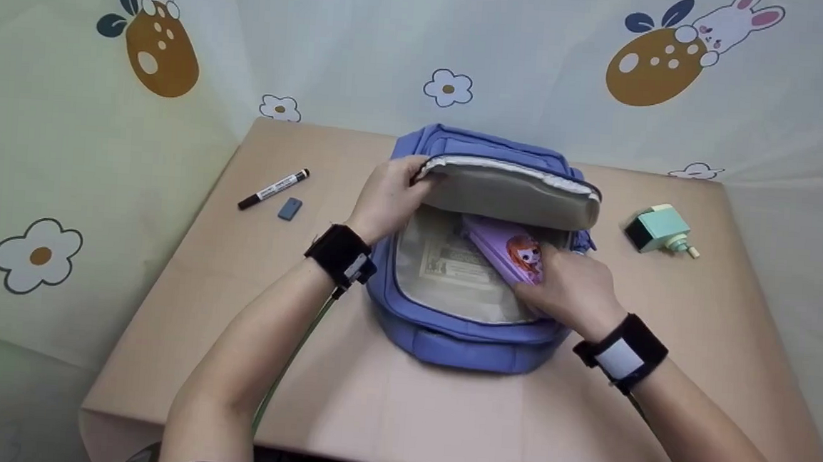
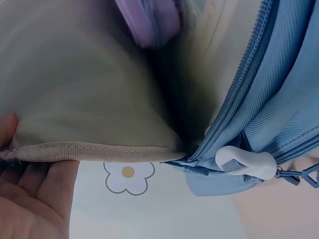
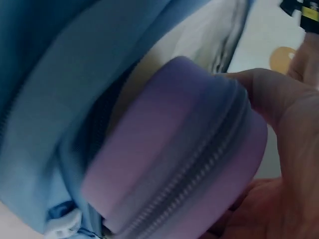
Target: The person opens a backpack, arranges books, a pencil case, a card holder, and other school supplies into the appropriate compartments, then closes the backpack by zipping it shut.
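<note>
A blue backpack [image 1: 468, 349] lies on the table with its main compartment unzipped. My left hand [image 1: 390, 195] pinches the edge of the raised flap [image 1: 514, 194], thumb inside and fingers outside in the left wrist view. With my right hand [image 1: 579, 288] I grip a purple zippered pencil case [image 1: 500, 247] printed with an orange-haired cartoon girl. The case is tilted, its far end inside the backpack's opening under the flap. The right wrist view shows the zipper side of the pencil case [image 3: 174, 169], thumb and fingers on either side of it.
Left of the backpack lie a black-and-white marker [image 1: 274, 189] and a small blue-grey eraser-like block [image 1: 290, 208]. A mint-green pencil sharpener-like box [image 1: 658, 228] stands on the right. White zipper pulls [image 2: 246, 162] hang at the backpack's side. A patterned curtain [image 1: 365, 49] borders the table [image 1: 443, 419].
</note>
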Action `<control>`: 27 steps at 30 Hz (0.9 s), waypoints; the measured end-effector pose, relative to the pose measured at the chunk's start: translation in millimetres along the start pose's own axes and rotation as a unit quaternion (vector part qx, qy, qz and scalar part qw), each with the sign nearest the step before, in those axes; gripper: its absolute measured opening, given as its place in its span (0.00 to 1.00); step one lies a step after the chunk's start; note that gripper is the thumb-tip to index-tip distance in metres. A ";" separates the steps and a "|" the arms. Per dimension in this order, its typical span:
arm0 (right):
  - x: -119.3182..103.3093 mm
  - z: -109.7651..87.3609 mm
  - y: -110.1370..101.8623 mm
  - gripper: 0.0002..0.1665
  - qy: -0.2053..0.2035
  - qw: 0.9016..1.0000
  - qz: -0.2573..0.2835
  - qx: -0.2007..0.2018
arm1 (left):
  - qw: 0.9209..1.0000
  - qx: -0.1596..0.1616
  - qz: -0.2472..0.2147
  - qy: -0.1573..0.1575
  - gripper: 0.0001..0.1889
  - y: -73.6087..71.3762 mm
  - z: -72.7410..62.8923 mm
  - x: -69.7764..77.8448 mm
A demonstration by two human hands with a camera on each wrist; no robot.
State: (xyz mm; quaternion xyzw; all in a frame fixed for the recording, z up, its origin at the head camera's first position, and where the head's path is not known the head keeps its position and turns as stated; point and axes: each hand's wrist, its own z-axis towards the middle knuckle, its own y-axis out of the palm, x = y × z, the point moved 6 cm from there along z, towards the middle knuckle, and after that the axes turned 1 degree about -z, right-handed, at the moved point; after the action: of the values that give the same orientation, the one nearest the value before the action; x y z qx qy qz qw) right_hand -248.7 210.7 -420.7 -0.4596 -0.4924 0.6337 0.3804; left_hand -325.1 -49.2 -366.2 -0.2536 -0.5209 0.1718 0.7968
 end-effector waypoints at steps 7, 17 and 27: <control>-7.9 12.0 5.0 0.25 0.023 0.999 -0.010 0.035 | 1.000 -0.003 -0.004 0.005 0.09 0.4 2.2 5.5; -25.2 5.3 17.7 0.50 -0.023 0.998 0.054 0.009 | 1.000 -0.002 -0.002 0.010 0.09 3.5 0.1 3.7; -44.9 -10.0 19.7 0.45 -0.166 0.983 0.064 -0.051 | 1.000 -0.001 0.002 0.009 0.09 0.8 -3.4 1.8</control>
State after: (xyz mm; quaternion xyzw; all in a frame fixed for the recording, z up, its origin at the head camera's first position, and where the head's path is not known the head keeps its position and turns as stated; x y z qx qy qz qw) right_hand -226.8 167.0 -431.5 -0.3971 -0.5502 0.6982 0.2282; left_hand -321.3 -48.3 -366.4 -0.2571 -0.5131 0.1701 0.8010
